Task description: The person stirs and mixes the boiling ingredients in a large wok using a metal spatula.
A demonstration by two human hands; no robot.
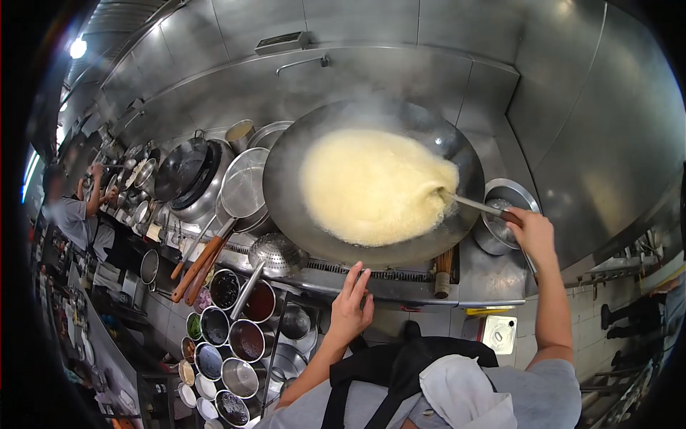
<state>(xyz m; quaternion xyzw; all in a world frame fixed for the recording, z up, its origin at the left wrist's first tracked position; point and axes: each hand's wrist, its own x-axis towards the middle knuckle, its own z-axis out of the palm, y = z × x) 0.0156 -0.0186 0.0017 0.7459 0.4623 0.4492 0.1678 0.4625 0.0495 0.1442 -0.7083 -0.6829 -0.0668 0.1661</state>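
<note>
A large dark wok [286, 193] holds pale yellow, foaming liquid [371, 186], with steam rising from it. My right hand [532, 232] is closed around the wooden grip of a long metal-handled wok utensil [477, 204]. The utensil's head is hidden in the foam at the wok's right side, where the surface folds up around it. My left hand [351, 306] is empty just below the wok's front rim, with its fingers stretched out and apart. I cannot tell whether its fingertips touch the rim.
Left of the wok lie a mesh strainer [244, 183] and a perforated ladle [279, 254]. Several seasoning pots [247, 339] stand at lower left. A metal pot [511, 193] sits at right, a bamboo brush [443, 275] at the stove's front edge. Another person [75, 214] works at far left.
</note>
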